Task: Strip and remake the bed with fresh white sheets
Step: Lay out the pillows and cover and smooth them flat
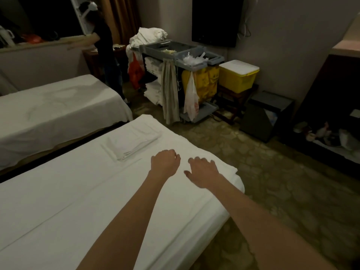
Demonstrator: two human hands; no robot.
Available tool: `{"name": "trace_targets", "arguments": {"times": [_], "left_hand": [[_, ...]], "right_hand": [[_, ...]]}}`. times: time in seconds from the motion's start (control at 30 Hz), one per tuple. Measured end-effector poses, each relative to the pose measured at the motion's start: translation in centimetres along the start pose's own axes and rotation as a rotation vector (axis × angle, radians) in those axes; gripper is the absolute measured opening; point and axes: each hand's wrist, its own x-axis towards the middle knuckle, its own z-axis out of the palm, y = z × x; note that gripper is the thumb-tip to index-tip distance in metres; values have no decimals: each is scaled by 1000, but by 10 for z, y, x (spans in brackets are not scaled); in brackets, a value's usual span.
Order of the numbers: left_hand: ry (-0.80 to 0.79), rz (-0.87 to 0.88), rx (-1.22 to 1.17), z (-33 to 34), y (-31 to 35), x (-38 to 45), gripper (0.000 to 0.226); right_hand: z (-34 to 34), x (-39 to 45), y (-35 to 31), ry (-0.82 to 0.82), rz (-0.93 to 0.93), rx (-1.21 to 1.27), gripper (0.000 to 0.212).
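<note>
The near bed [78, 201] is covered by a flat white sheet with a few straight creases. A folded white sheet [134, 142] lies on it toward the foot end. Both my arms reach out over the bed's right side. My left hand [165, 162] hovers with its fingers loosely curled and nothing in them. My right hand [202, 172] is spread, palm down, just above the rumpled sheet corner [231, 176] at the bed's edge. Whether either hand touches the sheet I cannot tell.
A second white-sheeted bed [58, 106] stands to the left across a narrow gap. A grey housekeeping cart [175, 78] with linen, yellow bags and a yellow bin [238, 76] stands beyond the foot. Another person [103, 45] works at the back left. Patterned carpet [272, 182] lies to the right.
</note>
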Motion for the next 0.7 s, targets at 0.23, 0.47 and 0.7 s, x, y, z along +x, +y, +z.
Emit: {"name": "trace_targets", "arguments": {"times": [0.23,0.47,0.7], "left_hand": [[-136,-149,16,61,48,40,41],[-140,-268,20,79,99,59,40],[26,-417,5,32,84,119,42]], "right_hand": [[-51,65,77,172,-142,71,44],[-25,100,159,69,-274,26,45],[12,150,190,-120,-376,-39,48]]}}
